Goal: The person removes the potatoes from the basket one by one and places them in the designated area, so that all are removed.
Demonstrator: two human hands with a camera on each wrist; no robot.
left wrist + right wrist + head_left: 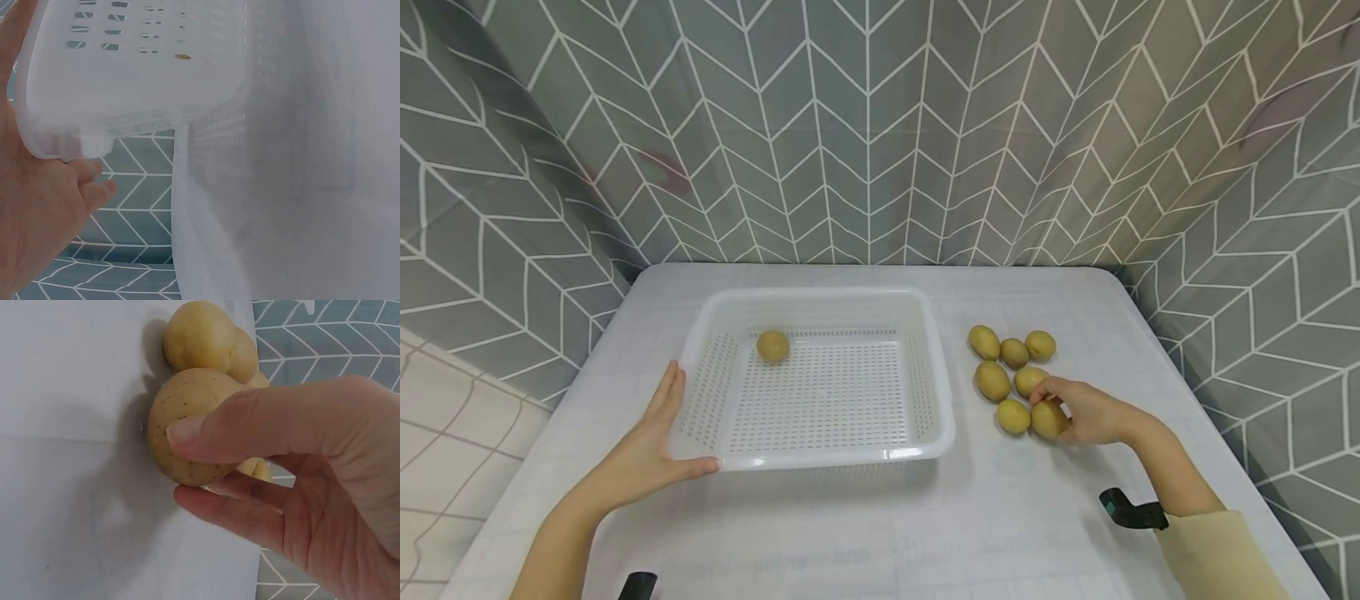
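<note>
In the head view, a white plastic basket (pixel 831 460) with slotted walls stands on the table with one potato (pixel 772 346) inside. My left hand (pixel 638 454) rests against its near-left corner, fingers straight along the left rim and thumb along the front rim. The left wrist view shows that hand (pixel 47 206) at the basket's end wall (pixel 137 78), two fingertips below the rim. To the right, my right hand (pixel 1093 412) pinches a potato (pixel 1048 420) at the near side of a group. Up close, the thumb of my right hand (pixel 281 462) presses on the speckled potato (pixel 187 394).
Several other potatoes (pixel 992 381) lie close together right of the basket. A white cloth covers the table (pixel 820 533). Grey-green curtains (pixel 880 150) with a white zigzag pattern hang behind and at the sides.
</note>
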